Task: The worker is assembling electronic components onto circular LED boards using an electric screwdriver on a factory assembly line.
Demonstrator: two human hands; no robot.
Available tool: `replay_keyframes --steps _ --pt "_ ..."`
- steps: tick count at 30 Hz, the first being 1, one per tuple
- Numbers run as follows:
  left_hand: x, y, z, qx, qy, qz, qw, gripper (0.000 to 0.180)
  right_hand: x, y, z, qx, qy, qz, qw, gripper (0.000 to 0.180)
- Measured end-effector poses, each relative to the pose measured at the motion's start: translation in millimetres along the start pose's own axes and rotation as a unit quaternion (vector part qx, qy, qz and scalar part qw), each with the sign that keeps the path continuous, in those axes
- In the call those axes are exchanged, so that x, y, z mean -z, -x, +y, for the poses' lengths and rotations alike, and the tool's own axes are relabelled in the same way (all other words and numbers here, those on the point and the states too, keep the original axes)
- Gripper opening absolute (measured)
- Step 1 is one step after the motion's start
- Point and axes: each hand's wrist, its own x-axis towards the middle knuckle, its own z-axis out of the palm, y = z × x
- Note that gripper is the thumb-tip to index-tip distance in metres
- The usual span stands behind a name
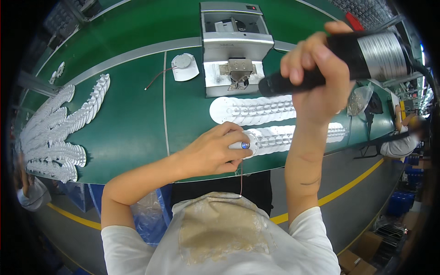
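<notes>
My right hand (323, 75) is raised over the right side of the table, its fingers wrapped round a black electric screwdriver (382, 55) with a silver band. The tool's narrow end points left. Near the front edge, my left hand (213, 149) grips a white round part (236, 145), mostly hidden under the fingers. A small shiny blue spot shows by the fingertips, too small to name. One thin dark wire (242, 176) hangs from that part over the edge. Beside this hand lies the near row of overlapping white discs (275, 140), with a far row (252, 110) behind it.
A silver screw-feeder-like machine (236, 46) stands behind the rows. Left of it lies a white part (185, 68) with a wire. Several fanned stacks of white parts (59, 126) cover the table's left end. A clear plastic bag (360, 100) sits at right. Other people are at both sides.
</notes>
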Motion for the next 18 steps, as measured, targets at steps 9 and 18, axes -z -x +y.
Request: replay_keyframes --steps 9,18 --pt "1 7 -7 -0.021 0.018 0.029 0.999 0.025 -30 -20 31 -0.036 0.036 0.022 0.998 0.030" --pt "-5 8 -9 -0.031 0.016 0.044 0.998 0.025 -42 -29 42 -0.072 0.072 -0.035 0.994 0.020"
